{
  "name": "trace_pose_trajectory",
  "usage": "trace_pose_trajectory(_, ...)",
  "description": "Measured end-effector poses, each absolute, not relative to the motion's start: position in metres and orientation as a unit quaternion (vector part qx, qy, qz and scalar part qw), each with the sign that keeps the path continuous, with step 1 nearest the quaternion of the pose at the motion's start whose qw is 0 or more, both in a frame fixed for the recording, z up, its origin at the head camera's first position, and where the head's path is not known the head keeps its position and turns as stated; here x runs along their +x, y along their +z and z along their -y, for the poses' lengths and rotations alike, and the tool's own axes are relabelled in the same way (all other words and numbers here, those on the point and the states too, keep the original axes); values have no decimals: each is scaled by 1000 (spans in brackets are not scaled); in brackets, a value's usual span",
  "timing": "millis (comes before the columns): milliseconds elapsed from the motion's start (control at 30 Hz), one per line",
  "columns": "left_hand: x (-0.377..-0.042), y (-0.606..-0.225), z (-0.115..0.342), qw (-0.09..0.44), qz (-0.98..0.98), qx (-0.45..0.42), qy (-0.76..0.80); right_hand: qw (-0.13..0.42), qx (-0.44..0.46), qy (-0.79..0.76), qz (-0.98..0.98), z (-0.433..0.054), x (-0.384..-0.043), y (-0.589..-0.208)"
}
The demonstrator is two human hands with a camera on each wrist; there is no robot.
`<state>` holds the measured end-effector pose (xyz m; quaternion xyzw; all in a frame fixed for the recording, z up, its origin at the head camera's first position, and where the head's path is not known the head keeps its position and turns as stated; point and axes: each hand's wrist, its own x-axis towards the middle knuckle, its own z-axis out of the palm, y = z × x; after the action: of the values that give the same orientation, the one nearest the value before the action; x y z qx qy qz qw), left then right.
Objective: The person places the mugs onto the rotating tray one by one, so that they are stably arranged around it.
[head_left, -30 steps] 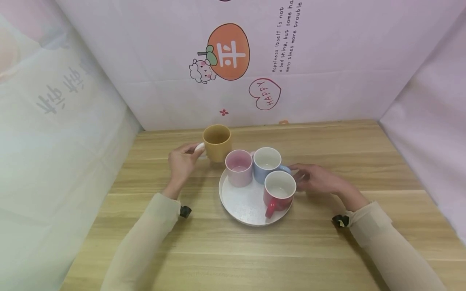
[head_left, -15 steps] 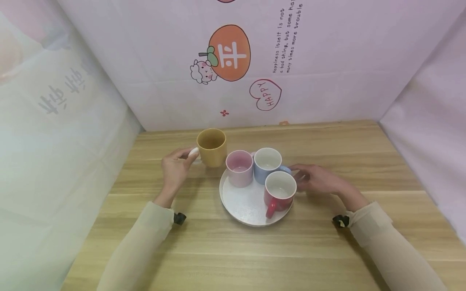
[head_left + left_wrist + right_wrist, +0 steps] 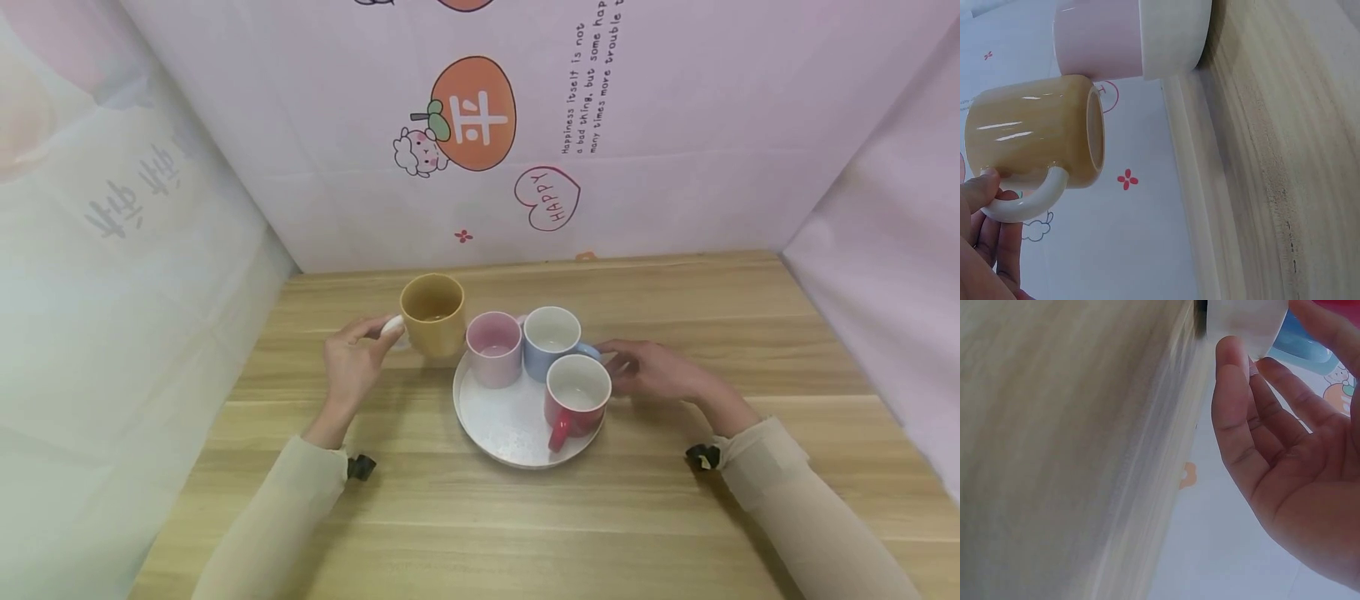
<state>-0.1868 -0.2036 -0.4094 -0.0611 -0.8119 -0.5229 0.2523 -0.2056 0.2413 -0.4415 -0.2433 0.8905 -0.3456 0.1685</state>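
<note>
My left hand (image 3: pixel 352 362) pinches the white handle (image 3: pixel 1032 203) of a yellow mug (image 3: pixel 437 333) between thumb and fingers. The mug is held up left of the round white tray (image 3: pixel 491 421), with its base clear of the table in the left wrist view. On the tray stand a pink mug (image 3: pixel 493 368), a light blue mug (image 3: pixel 538 358) and a red mug (image 3: pixel 588 417) whose handle faces me. My right hand (image 3: pixel 652 371) is at the tray's right side, loosely bent fingertips at its outer wall, close to the blue mug's handle.
The wooden table (image 3: pixel 465 533) ends at a printed white cloth (image 3: pixel 660 150) behind. More pale cloth hangs at the left and right sides. A small black camera (image 3: pixel 360 467) is worn on each wrist.
The left hand has brought the yellow mug left and toward me, from behind the pink mug to beside it. The right hand and tray have stayed put.
</note>
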Motion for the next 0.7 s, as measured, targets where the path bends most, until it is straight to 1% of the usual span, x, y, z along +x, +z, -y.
trace_pose_trajectory(100,-182,-408,205,254,809,-69,-526,166,-244,-344,-891,-241,-206,-443)
trace_pose_trajectory(367,-169,-406,207,243,815,-57,-522,164,-248,-344,-891,-241,-206,-443)
trace_pose_trajectory(700,-154,-402,205,266,812,-89,-512,165,-249,-345,-890,-241,-205,-439)
